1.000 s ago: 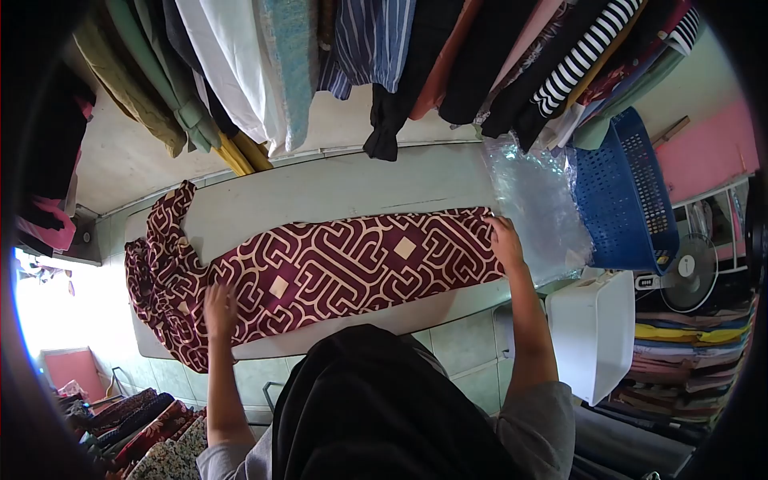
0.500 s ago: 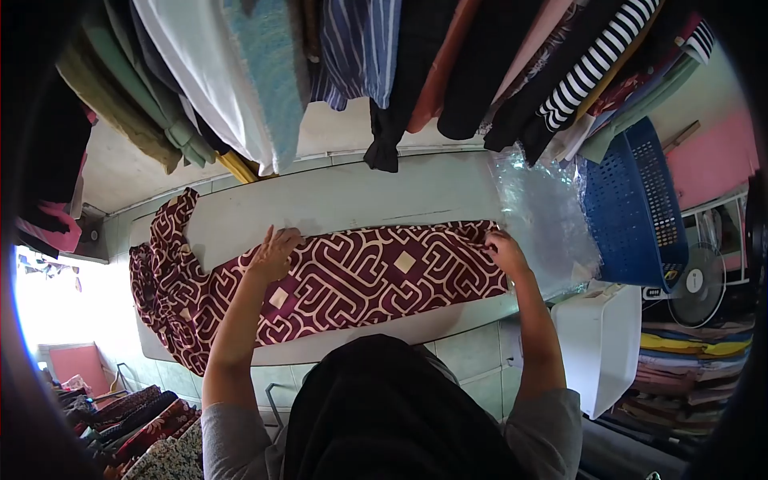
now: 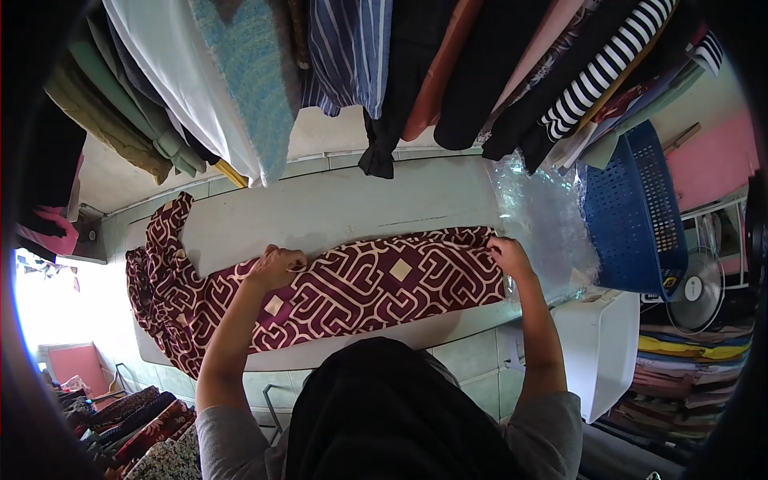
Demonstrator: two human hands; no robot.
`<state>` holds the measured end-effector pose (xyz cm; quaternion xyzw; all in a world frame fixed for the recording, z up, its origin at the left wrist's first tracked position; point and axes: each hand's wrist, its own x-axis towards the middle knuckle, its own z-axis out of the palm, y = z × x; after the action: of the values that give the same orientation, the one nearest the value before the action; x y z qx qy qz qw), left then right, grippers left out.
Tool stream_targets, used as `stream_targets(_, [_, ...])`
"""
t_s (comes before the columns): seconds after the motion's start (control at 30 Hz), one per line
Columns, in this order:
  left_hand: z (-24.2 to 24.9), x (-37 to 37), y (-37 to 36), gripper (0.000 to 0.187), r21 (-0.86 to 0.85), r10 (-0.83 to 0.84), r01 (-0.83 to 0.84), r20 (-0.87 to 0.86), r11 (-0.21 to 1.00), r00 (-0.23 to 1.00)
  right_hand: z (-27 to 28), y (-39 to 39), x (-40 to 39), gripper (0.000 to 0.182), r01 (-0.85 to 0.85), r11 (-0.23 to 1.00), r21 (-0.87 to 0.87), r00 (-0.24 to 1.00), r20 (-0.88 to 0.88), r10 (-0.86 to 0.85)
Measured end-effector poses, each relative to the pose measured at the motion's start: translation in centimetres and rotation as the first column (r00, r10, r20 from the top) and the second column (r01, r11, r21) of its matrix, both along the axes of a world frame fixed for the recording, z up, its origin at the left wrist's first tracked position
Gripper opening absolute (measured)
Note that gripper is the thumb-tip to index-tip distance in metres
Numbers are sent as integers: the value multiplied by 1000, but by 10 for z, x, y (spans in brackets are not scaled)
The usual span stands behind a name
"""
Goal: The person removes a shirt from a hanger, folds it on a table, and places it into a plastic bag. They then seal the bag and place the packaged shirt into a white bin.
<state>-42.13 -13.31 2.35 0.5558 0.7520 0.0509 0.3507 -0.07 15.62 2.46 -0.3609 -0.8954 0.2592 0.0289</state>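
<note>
A maroon garment (image 3: 400,272) with a cream maze-like pattern lies stretched lengthwise over a pale board. It is folded into a long strip, with its left end bunched up. My left hand (image 3: 276,267) is at the strip's far edge, left of the middle, its fingers curled and closed on the cloth. At the far right corner, my right hand (image 3: 510,258) pinches the garment's edge between thumb and fingers. Some of the fingertips are hidden.
The pale board (image 3: 336,200) runs beneath the cloth. Clear plastic (image 3: 540,216) lies at its right end, beside a blue basket (image 3: 632,216) and a white bin (image 3: 592,344). Clothes (image 3: 344,56) hang overhead at the back. Folded fabrics are stacked at lower left and right.
My left hand has gone from spread fingers to curled ones on the cloth's edge. My right hand keeps its pinch at the corner. The view has shifted slightly.
</note>
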Motion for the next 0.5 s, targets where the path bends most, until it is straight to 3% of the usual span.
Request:
stream_targets(0.07, [-3,-12,-7,34,60,-212,213,-26,975,977,0,3,-2,14,19,999,39,1000,-12,-18])
stream_targets(0.1, [-10,-15,-12,34,58,-210,211,-26,976,977,0,4,-3,14,17,999,37,1000,-13,-16])
stream_targets(0.17, [-15,-14,-20,34,411,-298,308,-91,858,950,5,3,-5,12,-2,1000,14,1000,8,2])
stream_targets(0.2, [-18,-13,-24,34,409,-294,305,-91,860,951,6,3,-5,12,-5,1000,12,1000,6,5])
stream_targets(0.27, [9,6,-20,42,102,-11,6,56,995,998,7,0,-2,10,-91,996,12,993,-78,91])
stream_targets(0.3, [7,10,-19,42,100,-7,1,55,995,998,8,-3,-1,10,-95,995,11,992,-79,95])
stream_targets(0.37, [-8,15,-18,53,288,-54,69,-58,955,997,12,-13,0,11,-62,998,-33,977,-207,54])
stream_targets(0.43, [-22,18,-14,59,204,-58,72,-77,976,995,16,-20,2,12,-73,997,-20,974,-216,67])
stream_targets(0.5, [-26,27,-3,56,307,-48,78,-103,949,993,13,-22,5,12,-42,999,-22,972,-233,36])
